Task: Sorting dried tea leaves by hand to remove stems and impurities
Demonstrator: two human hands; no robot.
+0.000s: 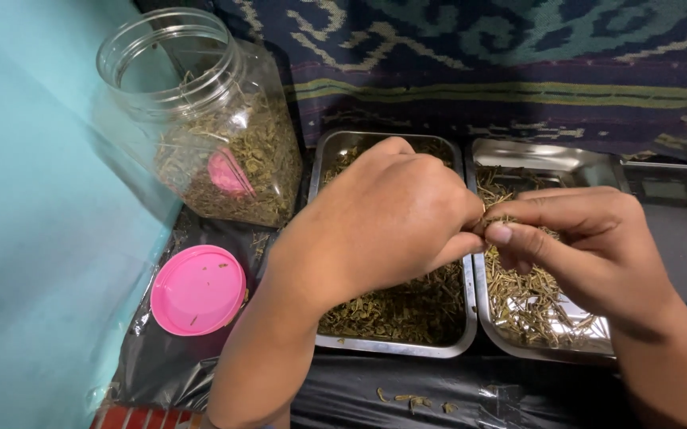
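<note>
My left hand (pixel 383 222) and right hand (pixel 590 238) pinch one dried herb stem (pixel 496 220) between their fingertips, above the right steel tray (pixel 482 310) so bits land inside.

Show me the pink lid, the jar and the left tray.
pink lid (pixel 197 288), head view, middle of its flat top.
jar (pixel 200 119), head view, clear wall below the open mouth.
left tray (pixel 395 346), head view, near metal rim.

A clear plastic jar (pixel 200 119) of dried herbs stands open at the left — its pink lid (pixel 197 288) lies just below on black sheeting (pixel 407 393). A patterned cloth (pixel 502 63) hangs behind.
</note>
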